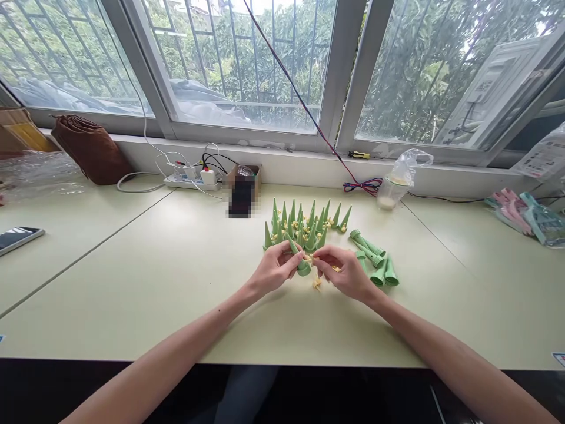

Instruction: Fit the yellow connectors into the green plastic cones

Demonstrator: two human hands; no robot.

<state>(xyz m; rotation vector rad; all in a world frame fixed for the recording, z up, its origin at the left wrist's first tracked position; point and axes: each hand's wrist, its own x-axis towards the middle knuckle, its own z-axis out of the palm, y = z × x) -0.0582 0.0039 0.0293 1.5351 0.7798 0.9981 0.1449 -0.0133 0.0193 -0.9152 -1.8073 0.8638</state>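
My left hand [277, 266] is closed around a green plastic watering spike [302, 266], tilted with its wide collar toward me. The fingertips of my right hand [342, 268] pinch a small yellow valve [309, 257] against the side of that spike; whether it sits inside a hole I cannot tell. A loose yellow valve [316, 284] lies on the table just below my hands, and others are partly hidden behind my right fingers. Beyond my hands stand several green spikes [320, 219], points up, with yellow valves at their bases. Several green spikes without visible valves [385, 272] lie right of my right hand.
The pale table [132, 306] runs up to the window sill. Along the back are a power strip [192, 179], a small box [247, 172], a coiled cable [362, 186] and a bagged cup [392, 187]. A phone [20, 237] lies far left, plastic-wrapped items [529, 215] far right.
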